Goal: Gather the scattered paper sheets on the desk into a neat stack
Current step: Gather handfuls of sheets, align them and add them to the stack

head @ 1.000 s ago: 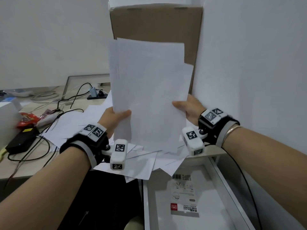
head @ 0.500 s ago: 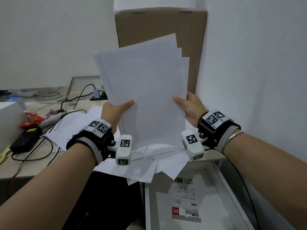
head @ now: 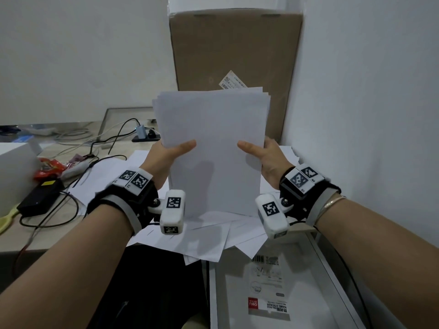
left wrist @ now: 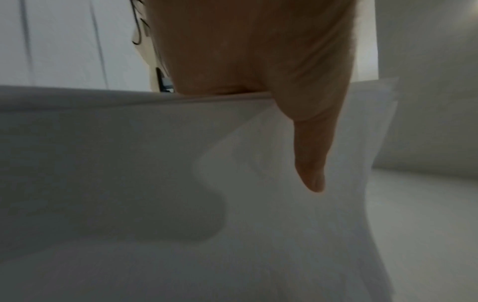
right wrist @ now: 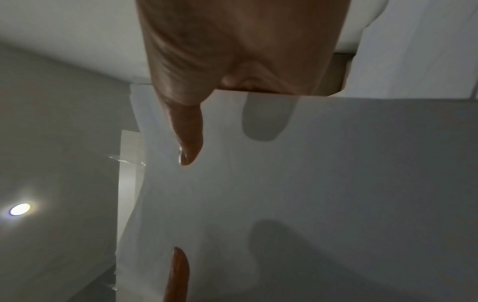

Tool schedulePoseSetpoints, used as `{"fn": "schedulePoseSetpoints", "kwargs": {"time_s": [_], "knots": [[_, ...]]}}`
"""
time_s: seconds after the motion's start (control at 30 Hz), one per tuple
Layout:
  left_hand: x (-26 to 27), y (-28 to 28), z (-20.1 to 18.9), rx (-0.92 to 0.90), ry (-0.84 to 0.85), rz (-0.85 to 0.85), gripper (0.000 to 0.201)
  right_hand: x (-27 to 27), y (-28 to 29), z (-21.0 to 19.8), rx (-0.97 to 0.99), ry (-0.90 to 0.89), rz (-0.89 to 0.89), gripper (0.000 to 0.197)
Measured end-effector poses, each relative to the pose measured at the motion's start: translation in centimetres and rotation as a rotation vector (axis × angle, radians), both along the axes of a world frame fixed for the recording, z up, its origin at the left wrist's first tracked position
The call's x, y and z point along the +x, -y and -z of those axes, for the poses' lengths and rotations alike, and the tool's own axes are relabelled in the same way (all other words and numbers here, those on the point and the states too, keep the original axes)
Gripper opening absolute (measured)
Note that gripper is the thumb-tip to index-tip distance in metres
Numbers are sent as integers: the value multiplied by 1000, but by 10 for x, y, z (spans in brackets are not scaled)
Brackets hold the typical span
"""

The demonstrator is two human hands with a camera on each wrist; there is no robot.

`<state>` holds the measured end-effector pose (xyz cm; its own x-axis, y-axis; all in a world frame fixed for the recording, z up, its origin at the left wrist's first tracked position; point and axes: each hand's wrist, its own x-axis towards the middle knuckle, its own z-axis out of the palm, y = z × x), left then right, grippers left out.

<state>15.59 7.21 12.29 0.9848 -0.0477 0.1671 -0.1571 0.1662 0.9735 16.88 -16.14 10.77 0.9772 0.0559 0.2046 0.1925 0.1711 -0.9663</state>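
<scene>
Left hand (head: 166, 154) and right hand (head: 266, 155) pinch the upright stack (head: 213, 148) at nine and three o'clock; light, floppy, slippery, so side edges look like the best hold.

White walls (head: 83, 55), wooden desk (head: 14, 238) (cable-strewn), tall cardboard box (head: 237, 48) in corner

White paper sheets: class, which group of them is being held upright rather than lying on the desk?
The white paper bundle, gripped at its sides by the left hand and right hand; the loose white sheets lie flat and fanned out beneath it.
</scene>
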Motion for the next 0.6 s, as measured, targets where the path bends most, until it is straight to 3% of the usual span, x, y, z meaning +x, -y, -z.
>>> {"fn": "schedulePoseSetpoints", "kwargs": {"time_s": [0.07, 0.17, 0.3, 0.5, 0.6], "knots": [[-2, -5, 16, 27, -55, 14, 63, -1, 1, 12, 17, -71, -16, 60], [-7, -4, 52, 94, -166, 33, 73, -7, -2, 39, -30, -223, -106, 58], [-4, 7, 71, 137, -251, -69, 49, -4, -12, 61, -128, -287, -108, 32], [16, 8, 67, 278, -261, -271, 32, 6, 1, 59, -211, -261, -58, 44], [24, -1, 82, 345, -325, -298, 32, 15, 29, 63, -350, -312, 102, 43]]}}
